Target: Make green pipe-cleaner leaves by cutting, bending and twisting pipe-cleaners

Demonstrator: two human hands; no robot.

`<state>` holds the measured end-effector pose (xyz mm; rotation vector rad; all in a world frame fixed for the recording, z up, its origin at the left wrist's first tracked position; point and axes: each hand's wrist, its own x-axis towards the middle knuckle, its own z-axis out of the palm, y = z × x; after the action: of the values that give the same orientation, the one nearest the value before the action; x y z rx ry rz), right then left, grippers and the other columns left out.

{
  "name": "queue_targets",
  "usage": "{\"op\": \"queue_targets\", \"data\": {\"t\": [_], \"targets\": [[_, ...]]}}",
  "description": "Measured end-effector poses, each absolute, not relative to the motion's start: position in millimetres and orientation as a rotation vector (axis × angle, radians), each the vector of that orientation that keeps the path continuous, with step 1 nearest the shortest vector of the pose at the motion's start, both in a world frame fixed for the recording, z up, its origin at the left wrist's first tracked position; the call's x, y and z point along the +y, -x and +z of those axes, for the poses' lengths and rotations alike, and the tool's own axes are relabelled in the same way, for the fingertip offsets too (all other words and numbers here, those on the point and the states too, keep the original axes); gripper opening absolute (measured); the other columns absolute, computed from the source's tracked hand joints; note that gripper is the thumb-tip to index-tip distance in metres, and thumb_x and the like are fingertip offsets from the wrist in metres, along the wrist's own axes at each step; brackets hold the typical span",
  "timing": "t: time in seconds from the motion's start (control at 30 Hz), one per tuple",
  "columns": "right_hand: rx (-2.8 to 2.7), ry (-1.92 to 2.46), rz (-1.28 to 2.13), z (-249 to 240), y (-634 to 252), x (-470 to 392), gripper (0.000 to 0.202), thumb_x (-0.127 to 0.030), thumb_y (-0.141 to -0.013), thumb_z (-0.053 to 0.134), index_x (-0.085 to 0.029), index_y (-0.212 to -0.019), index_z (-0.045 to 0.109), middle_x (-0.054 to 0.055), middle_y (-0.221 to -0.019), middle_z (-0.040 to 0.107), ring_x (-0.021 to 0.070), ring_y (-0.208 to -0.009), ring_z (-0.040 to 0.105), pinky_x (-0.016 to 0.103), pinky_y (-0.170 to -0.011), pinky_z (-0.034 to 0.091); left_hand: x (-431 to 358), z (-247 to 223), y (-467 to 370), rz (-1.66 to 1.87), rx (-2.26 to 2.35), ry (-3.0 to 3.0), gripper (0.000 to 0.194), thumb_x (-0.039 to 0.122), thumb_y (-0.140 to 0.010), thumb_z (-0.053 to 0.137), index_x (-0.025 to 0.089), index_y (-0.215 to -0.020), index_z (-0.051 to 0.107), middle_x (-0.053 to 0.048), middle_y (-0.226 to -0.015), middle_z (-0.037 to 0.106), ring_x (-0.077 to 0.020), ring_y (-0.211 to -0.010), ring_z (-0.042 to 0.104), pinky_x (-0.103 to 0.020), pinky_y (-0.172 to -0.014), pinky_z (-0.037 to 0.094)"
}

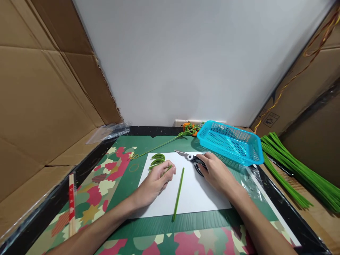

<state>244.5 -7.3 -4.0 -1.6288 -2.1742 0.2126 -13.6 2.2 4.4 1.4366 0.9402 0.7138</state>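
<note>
Scissors [197,160] on the white paper [207,194], right of centre; long axis slanting, tips pointing far-left, handles near-right. Your right hand [214,170] is closed over the handles, fingers curled. Your left hand [160,179] pinches a green piece [170,166] between thumb and fingers, mostly hidden. Straight green stem [178,194] between your hands: long axis near to far, far end leaning right, near end past the paper's edge. Curved green pieces [157,161] just beyond your left hand.

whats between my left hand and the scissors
Between your left hand and the scissors, the head view shows the upper end of a straight green stem, lying on white paper.
</note>
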Motion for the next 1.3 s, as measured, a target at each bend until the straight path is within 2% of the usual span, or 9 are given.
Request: {"op": "queue_targets", "data": {"t": [0.2, 0.4, 0.5, 0.67, 0.77, 0.97, 1.13, 1.3], "targets": [[-2.212, 1.595, 0.008, -7.6, -243.0, -3.3, 0.018, -0.021, -0.106, 0.056, -0.019, -0.116, 0.071, 0.011, -0.107, 0.070, 0.0288, -0.105, 0.063, 0.038, -0.088, 0.050, 0.8, 1.6, 12.4, 0.656, 0.886, -1.424, 0.042, 0.057, -0.105, 0.053, 0.022, -0.085, 0.044, 0.009, -0.069, 0.034, -0.0074, -0.053, 0.023, -0.020, -0.045, 0.018], [-2.209, 1.191, -0.089, -0.6, -223.2, -12.3, 0.021, -0.028, -0.110, 0.051, -0.018, -0.116, 0.068, 0.010, -0.102, 0.071, 0.0255, -0.095, 0.062, 0.037, -0.084, 0.049, -0.6, 1.0, 7.2, 0.650, 0.886, -1.403, 0.040, 0.058, -0.104, 0.052, 0.022, -0.088, 0.049, 0.009, -0.066, 0.032, -0.0090, -0.053, 0.021, -0.021, -0.045, 0.017], [-2.252, 1.003, -0.112, 1.7, -204.5, -19.5, 0.023, -0.030, -0.111, 0.048, -0.017, -0.108, 0.067, 0.009, -0.093, 0.070, 0.0222, -0.084, 0.060, 0.034, -0.075, 0.046, -4.7, 1.7, 5.2, 0.649, 0.894, -1.463, 0.042, 0.059, -0.105, 0.050, 0.023, -0.085, 0.046, 0.008, -0.069, 0.033, -0.0102, -0.056, 0.026, -0.021, -0.046, 0.022], [-2.276, 0.972, -0.224, -0.3, -191.7, -21.2, 0.032, -0.023, -0.112, 0.040, -0.019, -0.090, 0.062, 0.005, -0.079, 0.064, 0.0194, -0.072, 0.054, 0.032, -0.065, 0.040, -11.3, 8.4, 5.9, 0.600, 0.965, -1.559, 0.042, 0.061, -0.104, 0.046, 0.024, -0.085, 0.045, 0.005, -0.074, 0.038, -0.0140, -0.064, 0.034, -0.022, -0.053, 0.032], [-2.320, 0.945, -0.227, -0.9, -192.8, -19.8, 0.031, -0.023, -0.111, 0.040, -0.019, -0.089, 0.061, 0.005, -0.080, 0.064, 0.0191, -0.073, 0.054, 0.032, -0.065, 0.040, -11.9, 12.0, 7.5, 0.611, 1.011, -1.566, 0.042, 0.063, -0.102, 0.047, 0.024, -0.085, 0.048, 0.004, -0.075, 0.040, -0.0161, -0.067, 0.036, -0.023, -0.054, 0.034], [-2.378, 0.914, -0.303, -2.9, -190.5, -16.4, 0.023, -0.025, -0.108, 0.044, -0.018, -0.094, 0.061, 0.005, -0.083, 0.065, 0.0193, -0.076, 0.058, 0.032, -0.064, 0.041, -10.3, 2.7, 6.5, 0.796, 1.067, -1.494, 0.033, 0.058, -0.093, 0.062, 0.026, -0.086, 0.063, -0.001, -0.083, 0.059, -0.0203, -0.071, 0.046, -0.025, -0.057, 0.039], [-2.412, 0.871, -0.484, -9.5, -187.5, -13.3, 0.015, -0.022, -0.103, 0.051, -0.019, -0.092, 0.060, 0.003, -0.078, 0.062, 0.0182, -0.071, 0.058, 0.032, -0.059, 0.035, -9.5, -0.7, 3.6, 0.856, 1.085, -1.477, 0.036, 0.059, -0.091, 0.061, 0.024, -0.080, 0.061, 0.001, -0.073, 0.052, -0.0195, -0.068, 0.041, -0.025, -0.055, 0.035], [-2.411, 0.824, -0.554, -12.6, -185.3, -14.0, 0.016, -0.019, -0.105, 0.047, -0.019, -0.094, 0.060, 0.003, -0.076, 0.062, 0.0191, -0.070, 0.058, 0.033, -0.057, 0.033, -6.7, 6.5, 7.2, 0.766, 1.060, -1.531, 0.041, 0.060, -0.094, 0.060, 0.023, -0.078, 0.055, 0.002, -0.074, 0.048, -0.0177, -0.068, 0.040, -0.025, -0.057, 0.036]]}}
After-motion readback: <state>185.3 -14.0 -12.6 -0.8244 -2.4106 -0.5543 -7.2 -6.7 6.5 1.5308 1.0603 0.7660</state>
